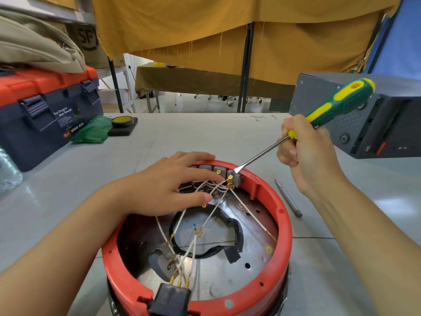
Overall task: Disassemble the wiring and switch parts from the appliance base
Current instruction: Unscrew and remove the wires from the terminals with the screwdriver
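My right hand grips the screwdriver low on its handle, for control of the flat tip at the grey switch block. My left hand lies open, fingers spread on the white wires and the rim, to steady the red appliance base on the counter.

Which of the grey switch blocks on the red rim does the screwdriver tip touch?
The rightmost grey block: the screwdriver tip rests on its top; the others sit further left.

Glossy red plastic base rim, shiny metal floor
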